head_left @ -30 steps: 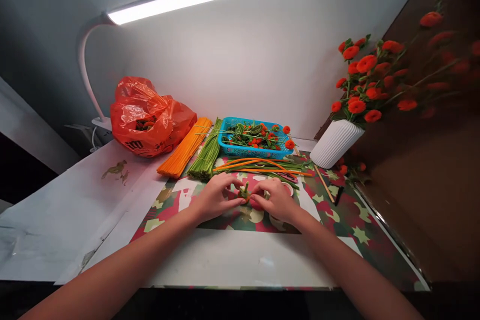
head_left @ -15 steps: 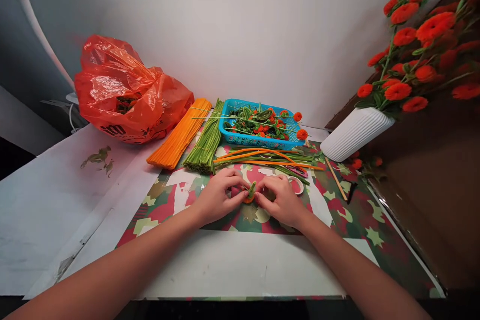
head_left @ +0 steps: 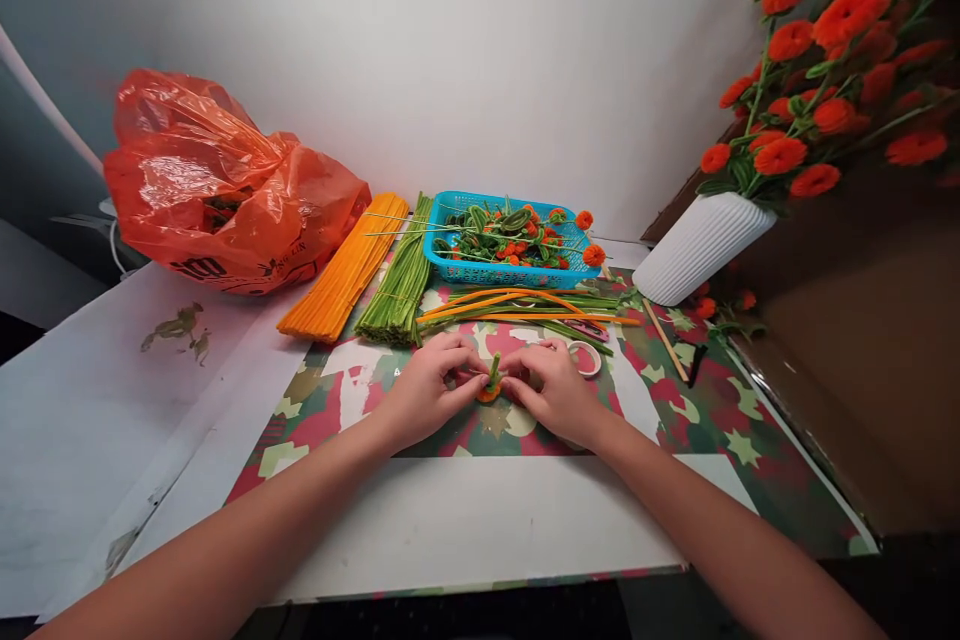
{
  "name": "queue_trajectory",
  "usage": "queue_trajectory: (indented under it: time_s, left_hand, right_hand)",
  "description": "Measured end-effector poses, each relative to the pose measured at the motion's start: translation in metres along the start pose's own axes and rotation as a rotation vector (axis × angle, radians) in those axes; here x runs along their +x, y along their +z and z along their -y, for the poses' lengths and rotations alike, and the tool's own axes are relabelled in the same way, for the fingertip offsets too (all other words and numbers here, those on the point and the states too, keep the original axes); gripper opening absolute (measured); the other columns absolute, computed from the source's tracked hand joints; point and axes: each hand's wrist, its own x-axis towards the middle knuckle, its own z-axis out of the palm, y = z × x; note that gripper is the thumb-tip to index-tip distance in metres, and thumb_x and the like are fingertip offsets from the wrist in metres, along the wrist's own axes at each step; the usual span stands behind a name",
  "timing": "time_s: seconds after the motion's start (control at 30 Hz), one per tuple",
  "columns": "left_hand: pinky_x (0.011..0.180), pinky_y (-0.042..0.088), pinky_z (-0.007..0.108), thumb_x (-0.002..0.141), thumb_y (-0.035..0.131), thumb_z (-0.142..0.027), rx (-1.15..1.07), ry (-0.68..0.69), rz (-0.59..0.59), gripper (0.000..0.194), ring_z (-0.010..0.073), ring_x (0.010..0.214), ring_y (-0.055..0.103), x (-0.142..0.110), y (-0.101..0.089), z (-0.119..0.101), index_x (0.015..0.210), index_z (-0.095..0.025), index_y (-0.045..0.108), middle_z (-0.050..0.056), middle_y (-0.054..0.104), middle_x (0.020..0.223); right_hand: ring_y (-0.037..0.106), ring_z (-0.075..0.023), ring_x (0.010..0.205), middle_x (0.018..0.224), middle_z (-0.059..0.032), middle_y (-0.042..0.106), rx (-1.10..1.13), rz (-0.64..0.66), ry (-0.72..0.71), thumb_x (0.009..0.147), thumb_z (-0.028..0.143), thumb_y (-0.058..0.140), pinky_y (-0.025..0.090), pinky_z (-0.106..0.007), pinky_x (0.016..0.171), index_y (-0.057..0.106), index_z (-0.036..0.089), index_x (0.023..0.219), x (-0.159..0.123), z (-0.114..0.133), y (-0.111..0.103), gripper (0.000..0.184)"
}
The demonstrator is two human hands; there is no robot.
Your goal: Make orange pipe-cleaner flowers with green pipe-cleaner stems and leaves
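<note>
Between my two hands is a small pipe-cleaner flower (head_left: 490, 393), orange at the bottom with a short green stem sticking up. My left hand (head_left: 435, 385) pinches it from the left, thumb and forefinger closed at the stem's base. From the right, my right hand (head_left: 553, 390) pinches the same spot with thumb and forefinger. The orange part sits low, close to the patterned mat (head_left: 480, 435). Just behind my right hand lies a roll of white tape (head_left: 585, 359). Loose green and orange pipe cleaners (head_left: 525, 306) lie beyond both hands.
A blue basket (head_left: 517, 275) holds green and orange flower pieces. Left of it lie a green pipe-cleaner bundle (head_left: 397, 285), an orange bundle (head_left: 345, 270) and a red plastic bag (head_left: 232, 190). At right, a white ribbed vase (head_left: 701, 248) of orange flowers leans beside a wooden stick (head_left: 666, 340).
The view has tilted down and closer, so the lamp's light bar has left the picture. Both hands stay at the small flower, whose green stem now points more upright.
</note>
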Motion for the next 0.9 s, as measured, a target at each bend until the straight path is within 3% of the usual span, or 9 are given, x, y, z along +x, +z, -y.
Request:
queue_trajectory:
  time_s: [0.1,0.3,0.43,0.53,0.63,0.77,0.9]
  left_hand:
    - [0.073,0.042,0.028,0.085,0.055,-0.020,0.009,0.016,0.021,0.012,0.0170,0.084,0.052,-0.0003,-0.0004,0.0001,0.075,-0.018,0.061,0.002,0.059,0.083]
    - [0.074,0.039,0.029,0.085,0.055,-0.017,0.071,0.038,0.060,0.008,0.0171,0.084,0.050,0.0011,0.0000,0.0015,0.078,-0.018,0.058,0.001,0.059,0.086]
    - [0.073,0.037,0.030,0.086,0.053,-0.018,0.129,0.068,0.003,0.010,0.0171,0.080,0.049,0.0000,0.0035,0.0014,0.077,-0.018,0.058,0.002,0.058,0.083]
    - [0.073,0.036,0.032,0.086,0.053,-0.018,0.149,0.096,-0.025,0.010,0.0170,0.078,0.048,-0.0013,0.0057,0.0000,0.078,-0.018,0.059,0.002,0.058,0.083]
    - [0.075,0.037,0.032,0.086,0.053,-0.018,0.088,0.096,-0.012,0.011,0.0169,0.080,0.049,-0.0021,0.0054,-0.0017,0.076,-0.018,0.058,0.002,0.059,0.083]
    - [0.073,0.040,0.028,0.088,0.053,-0.022,-0.103,0.019,0.086,0.013,0.0163,0.083,0.051,-0.0020,0.0020,-0.0025,0.077,-0.018,0.058,0.002,0.057,0.086]
    - [0.071,0.041,0.027,0.089,0.052,-0.028,-0.231,-0.064,0.162,0.017,0.0159,0.083,0.052,-0.0016,-0.0015,-0.0035,0.077,-0.018,0.058,0.002,0.056,0.088]
  right_hand:
    - [0.062,-0.0157,0.078,0.084,-0.0001,0.071,-0.020,-0.001,-0.046,0.084,0.011,0.057,0.026,-0.038,0.091,0.064,0.022,0.094,-0.0005,-0.0015,0.0007,0.016]
    - [0.058,-0.0138,0.071,0.073,0.0031,0.068,-0.128,-0.089,-0.109,0.079,0.008,0.056,0.023,-0.039,0.092,0.064,0.021,0.077,0.0016,0.0023,0.0045,0.016]
    - [0.054,-0.0151,0.073,0.073,0.0021,0.066,-0.125,-0.109,-0.077,0.079,0.018,0.063,0.027,-0.037,0.085,0.063,0.020,0.073,0.0038,0.0056,0.0046,0.006]
    - [0.054,-0.0181,0.084,0.085,-0.0005,0.067,-0.091,-0.144,-0.077,0.079,0.026,0.070,0.029,-0.036,0.081,0.065,0.021,0.072,0.0047,0.0050,0.0020,0.010]
    - [0.053,-0.0196,0.093,0.097,-0.0016,0.066,-0.044,-0.144,-0.122,0.079,0.023,0.071,0.030,-0.036,0.081,0.066,0.023,0.075,0.0046,0.0021,-0.0015,0.007]
    - [0.055,-0.0185,0.085,0.080,0.0012,0.068,0.036,-0.073,-0.192,0.084,0.022,0.066,0.029,-0.039,0.084,0.063,0.023,0.077,0.0033,-0.0011,-0.0031,0.007]
    - [0.054,-0.0167,0.076,0.073,0.0025,0.067,0.133,-0.143,-0.166,0.082,0.022,0.069,0.032,-0.038,0.082,0.063,0.022,0.078,0.0023,0.0000,-0.0006,0.007]
